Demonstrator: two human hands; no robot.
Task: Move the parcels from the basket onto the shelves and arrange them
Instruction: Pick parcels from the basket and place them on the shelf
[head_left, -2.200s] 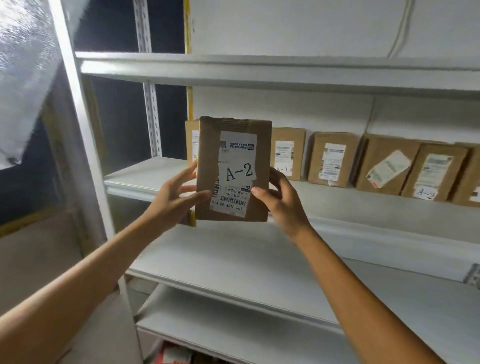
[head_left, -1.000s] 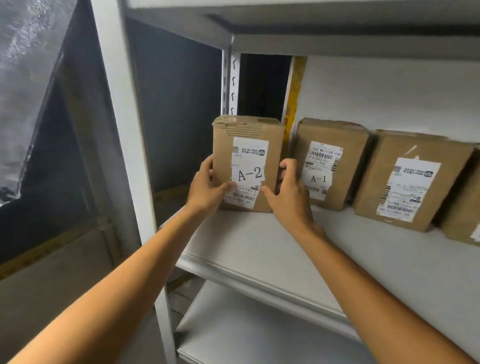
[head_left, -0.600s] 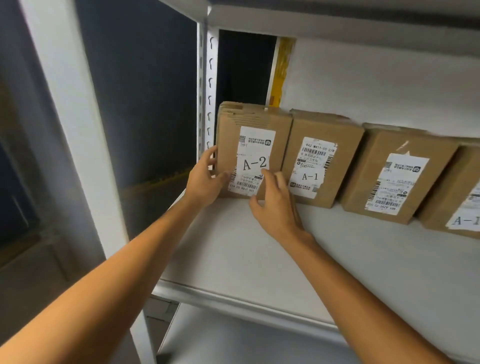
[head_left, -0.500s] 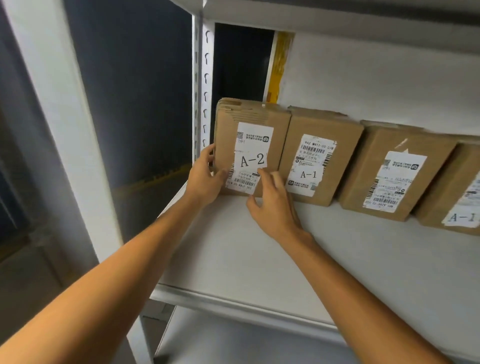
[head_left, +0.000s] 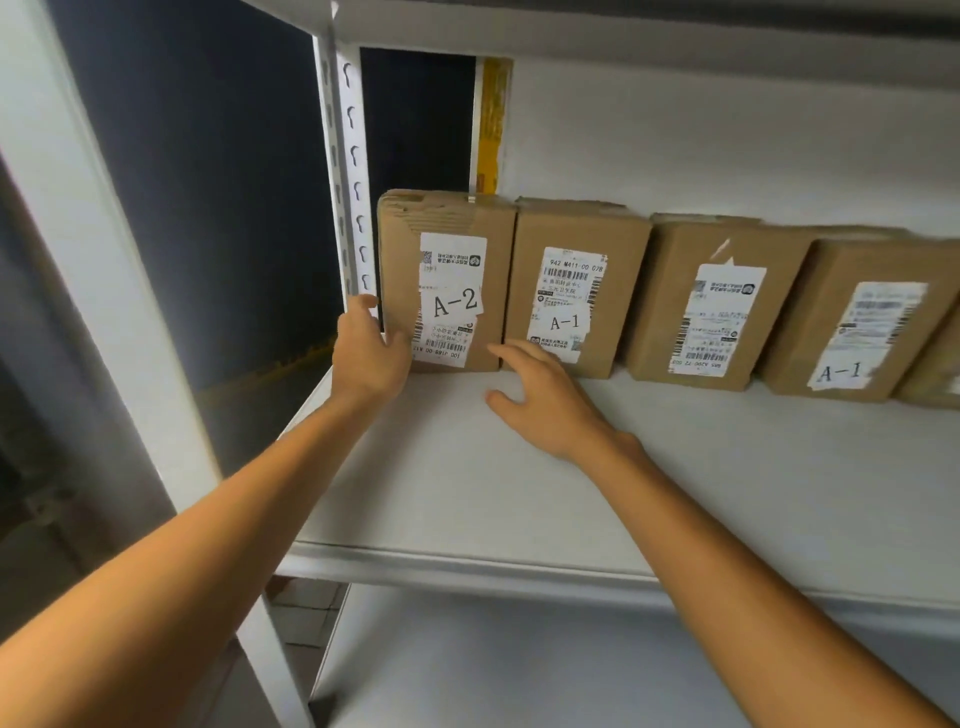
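A brown cardboard parcel labelled A-2 stands upright at the far left of the white shelf, leaning against the back wall. My left hand touches its lower left edge with relaxed fingers. My right hand hovers open just in front of its lower right corner, fingers spread and off the box. To its right stand an A-1 parcel, an unmarked parcel and another A-1 parcel. The basket is out of sight.
A white slotted upright rises just left of the A-2 parcel, and a front post stands nearer me. Another shelf board lies below. The shelf above limits headroom. A further parcel's edge shows at far right.
The A-2 parcel went from held in front of me to standing at the shelf's left end. My right hand has since come off its front and drawn back; my left stays at its edge.
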